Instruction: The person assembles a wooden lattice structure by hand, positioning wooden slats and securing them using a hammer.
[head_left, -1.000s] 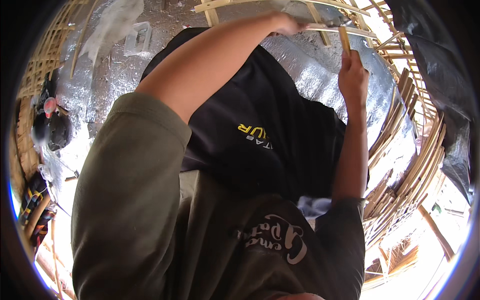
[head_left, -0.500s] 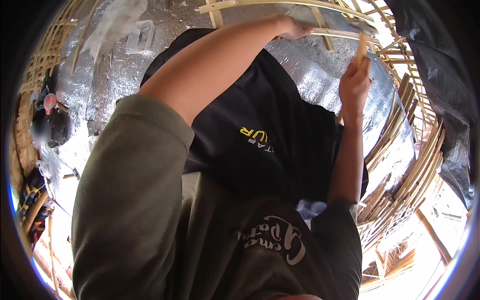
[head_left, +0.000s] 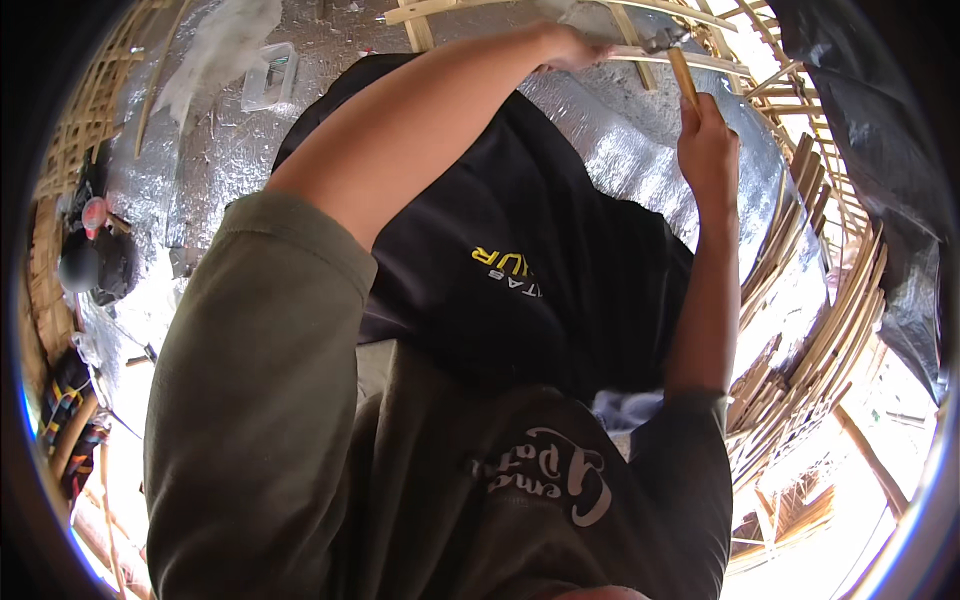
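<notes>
My right hand (head_left: 709, 148) is wrapped round the wooden handle of a hammer (head_left: 683, 78). Its metal head lies over a thin bamboo strip (head_left: 712, 64), close to where a crosswise slat (head_left: 634, 76) passes beneath; whether they touch I cannot tell. At the strip's left end my left hand (head_left: 574, 48) is closed on it, its fingers partly hidden by the back of the hand. Another long bamboo strip (head_left: 452, 10) runs along the top, joined with the slats into an open frame.
Silvery foil sheeting (head_left: 640, 165) covers the floor under the frame. A clear plastic box (head_left: 270, 77) sits at the upper left. Piled bamboo strips (head_left: 835, 335) lie on the right, beside a black plastic sheet (head_left: 875, 150). Black cloth (head_left: 470, 210) covers my lap.
The hammer and my right hand have shifted left, bringing the hammer head nearer my left hand. My left hand stays on the strip, and the whole view has shifted slightly.
</notes>
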